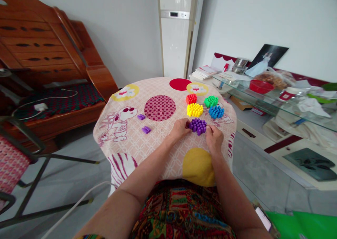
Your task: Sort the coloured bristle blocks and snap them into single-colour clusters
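A cluster of purple pegs [198, 125] stands on the round table's patterned cloth [158, 140]. My left hand [180, 128] touches its left side with fingers curled together. My right hand [214, 137] rests at its right side, fingers closed against the cluster. Beyond it stand a yellow cluster [195, 109], a red cluster [191, 98], a green cluster [211, 101] and a blue cluster [216, 111]. Two loose purple pegs [141, 116] [146, 129] lie to the left on the cloth.
A wooden bench [52, 66] stands at the left, a metal chair frame [23, 154] at the near left. A glass shelf unit [276, 98] with clutter runs along the right. A white standing air conditioner [176, 31] is behind the table.
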Action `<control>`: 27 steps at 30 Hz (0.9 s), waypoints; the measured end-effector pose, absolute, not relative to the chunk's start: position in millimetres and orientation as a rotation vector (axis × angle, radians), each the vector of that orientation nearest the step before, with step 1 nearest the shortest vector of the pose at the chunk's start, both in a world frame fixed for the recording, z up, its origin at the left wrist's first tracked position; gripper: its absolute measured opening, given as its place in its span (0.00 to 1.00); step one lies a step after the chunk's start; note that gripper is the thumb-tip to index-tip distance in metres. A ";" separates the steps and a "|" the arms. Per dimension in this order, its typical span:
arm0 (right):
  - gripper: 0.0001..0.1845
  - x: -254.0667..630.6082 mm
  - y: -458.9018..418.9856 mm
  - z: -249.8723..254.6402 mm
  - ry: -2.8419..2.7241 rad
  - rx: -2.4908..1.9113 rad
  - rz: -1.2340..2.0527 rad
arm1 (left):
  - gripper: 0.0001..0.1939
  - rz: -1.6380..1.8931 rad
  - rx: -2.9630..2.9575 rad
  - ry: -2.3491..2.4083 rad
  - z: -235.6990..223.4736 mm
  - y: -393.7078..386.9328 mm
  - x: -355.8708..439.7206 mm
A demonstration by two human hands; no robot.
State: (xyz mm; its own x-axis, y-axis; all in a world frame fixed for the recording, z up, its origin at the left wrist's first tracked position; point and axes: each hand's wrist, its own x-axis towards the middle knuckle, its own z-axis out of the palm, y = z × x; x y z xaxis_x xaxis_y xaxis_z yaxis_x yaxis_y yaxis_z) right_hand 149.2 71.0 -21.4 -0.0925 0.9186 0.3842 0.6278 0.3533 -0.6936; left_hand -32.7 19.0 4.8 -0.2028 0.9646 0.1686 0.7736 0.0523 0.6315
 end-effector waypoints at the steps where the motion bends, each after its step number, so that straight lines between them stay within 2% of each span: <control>1: 0.24 149.3 71.2 -21.5 -1.812 -1.365 0.461 | 0.11 0.911 1.746 2.045 5.1 18.9 -33.1; 8: 0.25 149.9 70.8 -21.1 -1.816 -1.354 0.467 | 0.13 0.977 1.674 2.052 5.3 24.7 -30.8; 15: 0.24 149.6 70.2 -21.6 -1.795 -1.344 0.484 | 0.23 0.993 1.704 2.093 10.6 -3.4 -49.6; 22: 0.22 150.2 72.1 -23.8 -1.794 -1.341 0.530 | 0.14 0.686 1.468 2.746 37.6 -73.9 -125.5; 27: 0.21 149.1 71.1 -21.7 -1.794 -1.352 0.500 | 0.09 0.452 1.332 2.723 34.9 -89.3 -148.8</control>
State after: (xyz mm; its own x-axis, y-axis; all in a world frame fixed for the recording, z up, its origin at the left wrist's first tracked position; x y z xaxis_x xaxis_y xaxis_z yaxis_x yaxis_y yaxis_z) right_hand 149.1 71.1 -21.7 -0.0923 0.9253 0.3679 0.6017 0.3462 -0.7198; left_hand -148.8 -89.3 34.9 -0.6199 0.7824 0.0599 0.7597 0.5793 0.2952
